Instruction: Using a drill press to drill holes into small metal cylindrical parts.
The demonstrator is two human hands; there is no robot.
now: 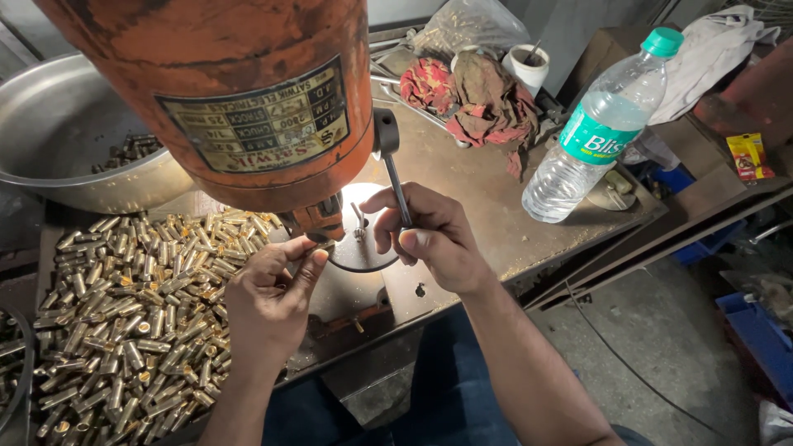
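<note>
The orange drill-press head (pixel 231 99) dominates the view, hanging over the desk (pixel 479 173) with its spindle directly above a round work plate (pixel 359 248), so that anything set on the plate sits in line with the tool.

A large metal basin (pixel 58 140) stands at the far left of the desk and holds a small number of dark pieces, kept apart from the main stock.

The heap of brass sleeves (pixel 132 314) covers the near-left portion of the desk, just beside the left hand, evidently so pieces can be picked up without reaching.

A clear water bottle (pixel 599 132) with a green cap stands upright at the right, well apart from the plate. Red rags (pixel 479 99) and a white cup (pixel 529 66) lie at the back.

The right hand (pixel 434 239) is closed around the feed lever (pixel 396 186), fingers wrapped on the rod, positioned to bring the spindle down.

The left hand (pixel 273 297) pinches a small part between thumb and forefinger at the plate's left edge, under the chuck; the part itself is largely hidden by the fingertips and cannot be identified with certainty.

A short upright pin (pixel 359 221) stands on the plate, between the two hands.
</note>
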